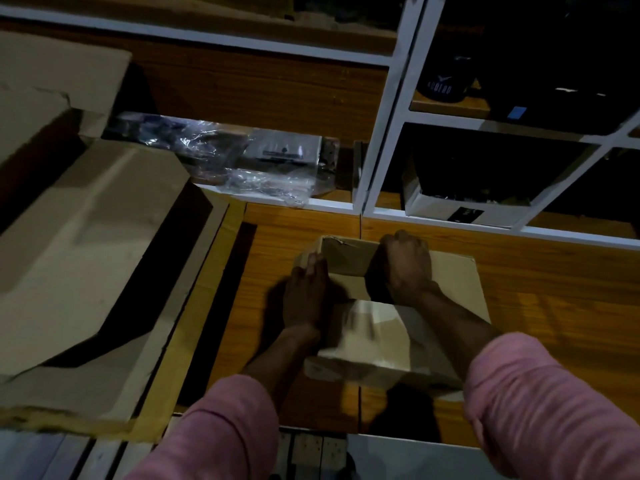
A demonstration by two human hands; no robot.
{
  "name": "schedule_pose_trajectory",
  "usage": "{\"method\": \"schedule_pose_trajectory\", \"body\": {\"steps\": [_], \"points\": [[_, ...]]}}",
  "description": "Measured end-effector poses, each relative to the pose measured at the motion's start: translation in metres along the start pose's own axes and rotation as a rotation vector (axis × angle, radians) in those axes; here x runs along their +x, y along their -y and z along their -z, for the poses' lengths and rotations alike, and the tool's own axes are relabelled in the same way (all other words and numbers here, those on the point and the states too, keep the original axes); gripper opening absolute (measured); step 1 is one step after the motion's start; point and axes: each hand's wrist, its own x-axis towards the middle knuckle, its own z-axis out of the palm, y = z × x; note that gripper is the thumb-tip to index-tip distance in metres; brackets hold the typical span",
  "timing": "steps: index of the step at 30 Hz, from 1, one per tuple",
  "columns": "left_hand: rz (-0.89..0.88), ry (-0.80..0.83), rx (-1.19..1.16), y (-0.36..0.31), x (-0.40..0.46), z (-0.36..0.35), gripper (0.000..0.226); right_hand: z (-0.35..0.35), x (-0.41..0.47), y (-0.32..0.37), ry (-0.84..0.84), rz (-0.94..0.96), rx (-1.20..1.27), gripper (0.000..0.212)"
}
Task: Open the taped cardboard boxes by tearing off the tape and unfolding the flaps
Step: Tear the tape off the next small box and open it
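A small cardboard box (pixel 349 261) stands on the wooden table (pixel 554 289) in front of me, its top open. My left hand (pixel 306 292) lies with straight fingers against the box's left flap, pressing it outward. My right hand (pixel 407 265) is curled over the box's far right edge and grips the right flap (pixel 457 282), which lies spread out to the right. The near flap (pixel 374 337) leans toward me and looks glossy, perhaps with tape on it. The box's inside is dark.
Large opened cardboard boxes (pixel 90 244) fill the left side of the table. White-framed shelves (pixel 391 109) stand behind, holding crumpled clear plastic (pixel 242 161), a white carton (pixel 446 206) and dark items. The table's front edge is close to my sleeves.
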Motion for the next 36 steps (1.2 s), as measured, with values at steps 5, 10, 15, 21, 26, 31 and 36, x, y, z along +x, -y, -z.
{"method": "schedule_pose_trajectory", "body": {"steps": [5, 10, 15, 21, 26, 31, 36], "points": [[-0.007, 0.017, 0.048, -0.005, 0.0, 0.007, 0.08, 0.001, -0.054, 0.042, 0.003, -0.009, 0.322, 0.04], [-0.135, -0.066, 0.224, -0.005, 0.0, 0.009, 0.084, -0.005, -0.109, 0.033, 0.08, -0.206, 0.47, 0.049], [-0.16, 0.031, 0.246, -0.029, -0.01, 0.017, 0.094, 0.025, -0.13, -0.016, -0.126, -0.274, 0.444, 0.063], [-0.216, 0.131, 0.242, -0.041, -0.049, 0.003, 0.06, 0.014, -0.144, -0.076, -0.093, -0.463, 0.29, 0.045], [-0.302, 0.058, 0.312, -0.029, -0.053, 0.008, 0.058, -0.012, -0.156, -0.104, -0.037, -0.602, 0.538, 0.025], [-0.33, -0.051, 0.309, -0.025, -0.052, 0.004, 0.049, -0.019, -0.161, -0.117, 0.02, -0.621, 0.601, 0.028], [-0.27, -0.063, 0.15, -0.027, -0.046, 0.002, 0.063, -0.021, -0.164, -0.117, 0.013, -0.544, 0.561, 0.017]]}}
